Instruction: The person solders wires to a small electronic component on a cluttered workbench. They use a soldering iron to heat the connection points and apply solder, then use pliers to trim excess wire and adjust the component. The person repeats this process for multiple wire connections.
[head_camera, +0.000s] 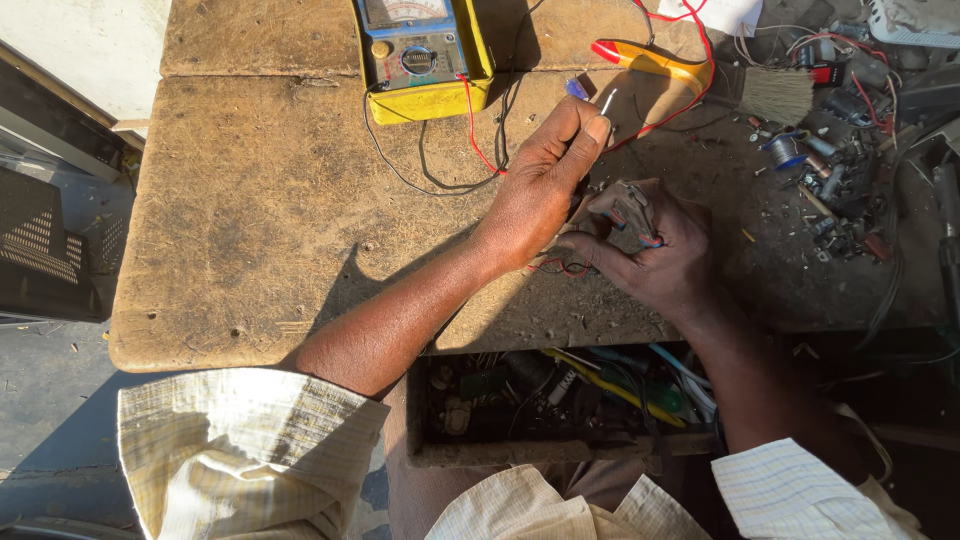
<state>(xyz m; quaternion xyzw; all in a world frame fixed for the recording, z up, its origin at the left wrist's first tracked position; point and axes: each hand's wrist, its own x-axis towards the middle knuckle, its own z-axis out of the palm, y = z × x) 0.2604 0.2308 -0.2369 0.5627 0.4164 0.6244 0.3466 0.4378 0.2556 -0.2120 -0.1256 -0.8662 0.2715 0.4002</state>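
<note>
My left hand (545, 175) is closed around a thin tool with a blue handle (577, 89) and a metal tip sticking up past my fingers. My right hand (665, 255) grips a small brownish electronic part (625, 212) with red and blue wires on it, just above the bench's front edge. A thin red wire (560, 266) loops out below the part. The two hands touch near the part.
A yellow multimeter (425, 52) with red and black leads sits at the back of the worn wooden bench (260, 210). A brush (778, 93) and a heap of small parts (835, 170) lie at the right. An open drawer (560, 400) of tools hangs below.
</note>
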